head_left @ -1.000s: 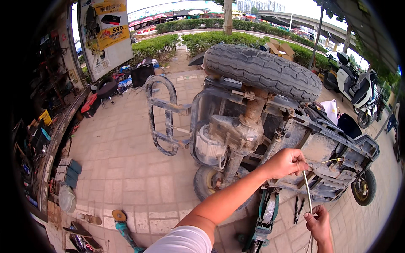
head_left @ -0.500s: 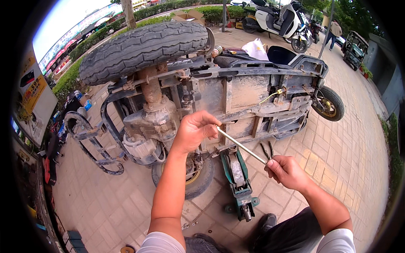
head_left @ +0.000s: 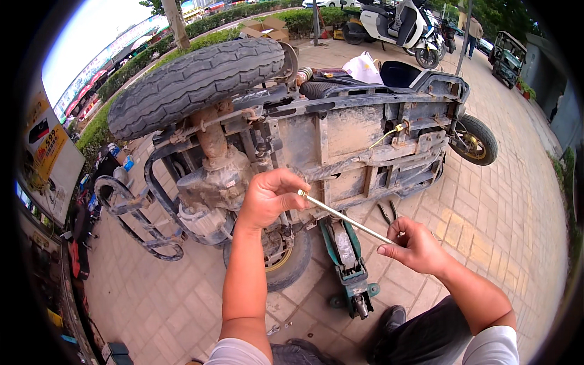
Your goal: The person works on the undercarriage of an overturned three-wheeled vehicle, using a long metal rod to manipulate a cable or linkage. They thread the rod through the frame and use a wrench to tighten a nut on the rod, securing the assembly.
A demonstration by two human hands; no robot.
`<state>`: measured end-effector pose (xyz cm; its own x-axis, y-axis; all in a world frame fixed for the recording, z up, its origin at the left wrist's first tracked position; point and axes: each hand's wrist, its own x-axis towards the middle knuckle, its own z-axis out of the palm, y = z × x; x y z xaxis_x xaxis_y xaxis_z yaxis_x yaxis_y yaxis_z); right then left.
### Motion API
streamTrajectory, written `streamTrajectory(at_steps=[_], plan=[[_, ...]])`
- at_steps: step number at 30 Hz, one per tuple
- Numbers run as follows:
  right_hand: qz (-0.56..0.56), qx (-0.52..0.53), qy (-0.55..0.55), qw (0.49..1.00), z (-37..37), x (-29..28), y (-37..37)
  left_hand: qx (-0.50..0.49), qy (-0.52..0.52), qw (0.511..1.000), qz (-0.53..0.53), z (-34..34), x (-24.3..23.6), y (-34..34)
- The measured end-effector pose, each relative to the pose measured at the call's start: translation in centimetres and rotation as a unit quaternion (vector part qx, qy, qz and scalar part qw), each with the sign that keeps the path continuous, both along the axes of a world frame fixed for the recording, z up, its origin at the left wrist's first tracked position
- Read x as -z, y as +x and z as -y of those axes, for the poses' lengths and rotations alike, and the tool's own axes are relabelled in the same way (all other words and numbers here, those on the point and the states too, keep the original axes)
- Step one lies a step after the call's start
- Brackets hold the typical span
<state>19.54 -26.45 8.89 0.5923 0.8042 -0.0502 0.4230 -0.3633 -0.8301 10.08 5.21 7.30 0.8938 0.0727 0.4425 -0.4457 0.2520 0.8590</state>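
A pale metal rod or tube (head_left: 344, 217) slants across the middle, held at its upper left end by my left hand (head_left: 272, 201). My right hand (head_left: 412, 246) grips its lower right part, thumb along it. Behind them a muddy vehicle lies tipped over, its underside frame (head_left: 353, 140), axle housing (head_left: 213, 182) and upper tire (head_left: 194, 85) showing. A thin yellowish line (head_left: 382, 139) hangs from the underside. Below the rod stands a green floor jack (head_left: 347, 261); black-handled pliers (head_left: 387, 212) lie behind it on the paving.
A bent tubular rack (head_left: 137, 225) juts left. Small metal tools (head_left: 277, 328) lie near my feet. Parked scooters (head_left: 395, 30), a person (head_left: 473, 36) walking and a small enclosed vehicle (head_left: 508, 59) are at the back right. A sign board (head_left: 52, 152) stands left.
The view has swung right since a second ago. My hands still hold the rod, which has gone from near upright to a slant, and my left hand has shifted slightly leftward.
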Motion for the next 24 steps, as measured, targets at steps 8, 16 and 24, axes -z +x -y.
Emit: streamTrajectory(at_steps=[8,16,24], plan=[[-0.041,-0.029,0.005,0.999,0.2,-0.5,-0.3,-0.001,0.032,0.999,0.013,0.1,-0.5,-0.5],[-0.088,-0.026,-0.014,0.996,0.5,0.1,0.0,0.009,0.052,0.998,0.033,0.4,-1.3,-1.3],[-0.127,-0.008,0.004,0.992,0.1,0.5,0.2,-0.002,0.067,0.998,0.018,0.7,-2.4,-1.8]])
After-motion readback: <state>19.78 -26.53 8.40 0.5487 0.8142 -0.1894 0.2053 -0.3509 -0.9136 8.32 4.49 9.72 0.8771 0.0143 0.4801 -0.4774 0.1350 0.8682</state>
